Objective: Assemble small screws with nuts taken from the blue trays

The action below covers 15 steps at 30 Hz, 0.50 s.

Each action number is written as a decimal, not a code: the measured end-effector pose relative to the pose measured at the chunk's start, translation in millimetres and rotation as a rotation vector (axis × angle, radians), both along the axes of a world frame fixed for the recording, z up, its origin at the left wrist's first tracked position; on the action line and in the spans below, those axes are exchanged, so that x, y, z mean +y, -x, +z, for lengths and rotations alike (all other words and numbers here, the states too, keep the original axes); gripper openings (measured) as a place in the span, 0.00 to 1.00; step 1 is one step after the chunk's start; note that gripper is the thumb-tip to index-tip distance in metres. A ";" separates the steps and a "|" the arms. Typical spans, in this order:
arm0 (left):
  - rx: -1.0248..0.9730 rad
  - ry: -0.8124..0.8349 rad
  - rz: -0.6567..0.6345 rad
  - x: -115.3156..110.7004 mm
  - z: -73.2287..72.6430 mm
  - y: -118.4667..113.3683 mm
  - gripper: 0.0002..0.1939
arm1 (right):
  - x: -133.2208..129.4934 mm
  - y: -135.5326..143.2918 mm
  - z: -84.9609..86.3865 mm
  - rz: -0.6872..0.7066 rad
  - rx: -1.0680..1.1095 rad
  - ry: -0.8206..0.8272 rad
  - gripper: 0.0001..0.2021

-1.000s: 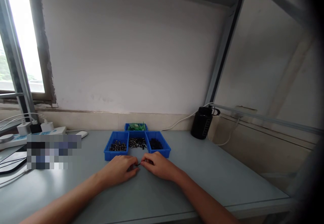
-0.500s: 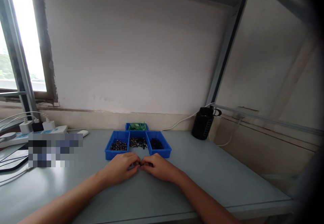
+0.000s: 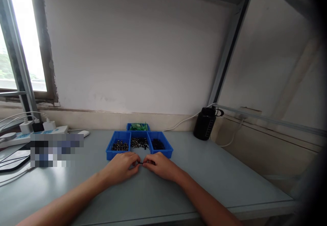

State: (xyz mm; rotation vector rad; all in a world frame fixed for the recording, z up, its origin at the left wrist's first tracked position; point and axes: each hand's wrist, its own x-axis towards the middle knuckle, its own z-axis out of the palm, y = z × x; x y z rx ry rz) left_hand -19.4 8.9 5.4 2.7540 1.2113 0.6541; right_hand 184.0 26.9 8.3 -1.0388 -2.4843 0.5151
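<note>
Between the fingertips of my left hand [image 3: 126, 164] and my right hand [image 3: 157, 164] is a small thin black piece [image 3: 141, 163], too small to name. Both hands pinch it, one at each end, just above the table. Just beyond my left hand stands a blue bin [image 3: 111, 155] with small metallic parts [image 3: 120, 146]. Another blue bin [image 3: 167, 153], with black parts [image 3: 157, 144], stands beyond my right hand. A pile of mixed metallic and black pieces [image 3: 139, 142] lies between these bins. Behind them, a third blue bin [image 3: 128, 127] contains green packets [image 3: 138, 126].
A black bottle [image 3: 203, 124] stands at the back right near a white cable [image 3: 182, 121]. At the left are a power strip [image 3: 60, 130] with chargers, a white mouse [image 3: 84, 133], cables and a blurred-out patch. The table's front edge [image 3: 230, 210] runs below my right forearm.
My fingertips have drawn slightly apart, and more of the thin black piece shows between them. The bins have stayed in place.
</note>
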 end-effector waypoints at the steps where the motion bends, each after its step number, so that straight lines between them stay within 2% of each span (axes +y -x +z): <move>1: 0.013 0.007 0.015 0.1 0.0 -0.3 0.08 | -0.2 0.1 0.7 -0.016 0.003 -0.010 0.09; 10: 0.096 0.067 0.000 -2.6 -7.7 -7.1 0.10 | -10.9 4.9 3.9 0.037 0.000 -0.111 0.08; 15: 0.044 0.102 0.051 -1.8 -4.5 -5.3 0.07 | -7.4 4.1 3.4 -0.007 0.003 -0.114 0.07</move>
